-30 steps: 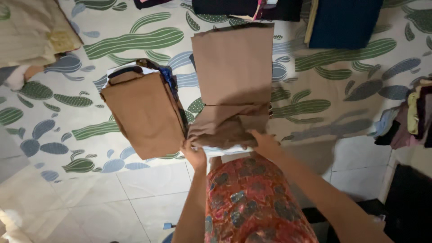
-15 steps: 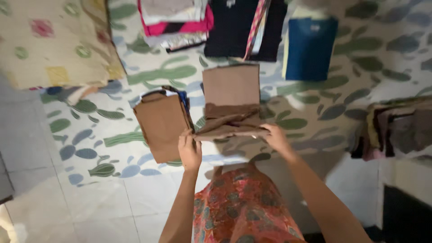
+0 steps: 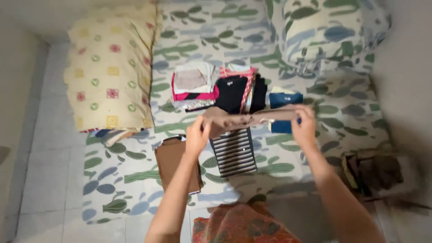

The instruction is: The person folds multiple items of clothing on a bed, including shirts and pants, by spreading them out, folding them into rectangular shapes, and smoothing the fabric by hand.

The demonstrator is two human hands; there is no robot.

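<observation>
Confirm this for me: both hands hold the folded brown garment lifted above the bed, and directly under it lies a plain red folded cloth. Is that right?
Not quite. The left hand and right hand do hold the brown garment lifted above the bed, but the head view shows the cloth under it is a black-and-white striped folded cloth, not plain red.

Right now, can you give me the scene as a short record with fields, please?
left hand: grips one end of the brown garment
right hand: grips its other end
brown garment: lifted above the bedsheet, stretched between both hands
under it: striped folded cloth
beside: folded brown pile
farther back: black garment, blue garment, pink and white pile
surface: cactus-print bedsheet
upper left: yellow patterned pillow
</observation>
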